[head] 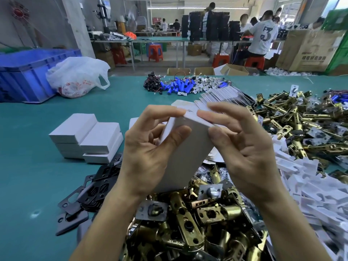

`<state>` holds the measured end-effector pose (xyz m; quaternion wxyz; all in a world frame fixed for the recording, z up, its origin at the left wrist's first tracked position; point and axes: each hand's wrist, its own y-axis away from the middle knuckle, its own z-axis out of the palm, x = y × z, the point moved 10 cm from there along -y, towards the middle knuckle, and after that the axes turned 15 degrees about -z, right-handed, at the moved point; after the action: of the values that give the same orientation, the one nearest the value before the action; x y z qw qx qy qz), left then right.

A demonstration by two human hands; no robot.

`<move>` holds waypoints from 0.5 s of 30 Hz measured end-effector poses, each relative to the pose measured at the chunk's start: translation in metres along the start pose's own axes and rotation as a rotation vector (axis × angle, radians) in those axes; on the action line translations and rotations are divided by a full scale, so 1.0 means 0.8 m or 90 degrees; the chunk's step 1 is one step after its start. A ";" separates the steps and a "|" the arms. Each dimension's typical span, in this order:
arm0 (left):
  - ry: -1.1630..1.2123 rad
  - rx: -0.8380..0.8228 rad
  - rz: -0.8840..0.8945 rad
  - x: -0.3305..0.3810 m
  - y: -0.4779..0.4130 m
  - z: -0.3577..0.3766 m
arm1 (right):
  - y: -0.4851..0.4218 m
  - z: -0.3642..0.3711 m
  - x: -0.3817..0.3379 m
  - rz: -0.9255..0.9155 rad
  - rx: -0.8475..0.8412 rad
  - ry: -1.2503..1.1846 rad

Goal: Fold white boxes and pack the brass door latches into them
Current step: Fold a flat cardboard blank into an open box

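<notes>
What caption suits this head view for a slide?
Left hand and right hand hold a white box over brass door latches on a teal table.

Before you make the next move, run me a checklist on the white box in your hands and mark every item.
1. Grip: left hand and right hand both pinch the white box near its far end. Ok.
2. Far end flap tucked in: fingertips cover that edge. Cannot tell.
3. Latch inside the box: its walls hide the inside. Cannot tell.
4. Brass latches to hand: a pile lies right under the hands. Ok.
5. Place for the finished box: bare green table beside the stack of closed boxes. Ok.
6. Flat box blanks for the next fold: a fanned row lies behind the hands. Ok.
</notes>
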<state>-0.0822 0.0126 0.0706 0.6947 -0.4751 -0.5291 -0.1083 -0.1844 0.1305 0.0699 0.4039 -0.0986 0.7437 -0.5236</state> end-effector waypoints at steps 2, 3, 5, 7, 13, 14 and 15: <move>-0.018 -0.003 0.016 0.003 0.001 0.000 | 0.000 -0.001 -0.001 -0.013 0.009 0.004; -0.041 -0.001 0.030 0.004 0.002 0.000 | -0.001 -0.001 -0.004 -0.029 0.008 0.027; -0.069 -0.002 0.049 0.006 0.003 0.002 | 0.001 0.001 -0.007 -0.054 0.009 0.045; -0.073 -0.003 0.050 0.005 0.003 0.001 | 0.003 0.003 -0.004 -0.054 0.018 0.033; -0.131 -0.038 0.062 0.005 0.002 0.010 | 0.007 0.002 0.008 -0.018 0.022 -0.018; -0.132 -0.030 0.066 0.008 0.001 0.009 | 0.007 0.003 0.009 -0.013 0.013 -0.016; -0.129 -0.018 0.072 0.010 0.002 0.007 | 0.007 0.006 0.011 -0.003 0.001 -0.015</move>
<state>-0.0813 0.0205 0.0766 0.6360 -0.5225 -0.5672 -0.0283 -0.1853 0.1248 0.0603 0.4116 -0.1064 0.7380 -0.5240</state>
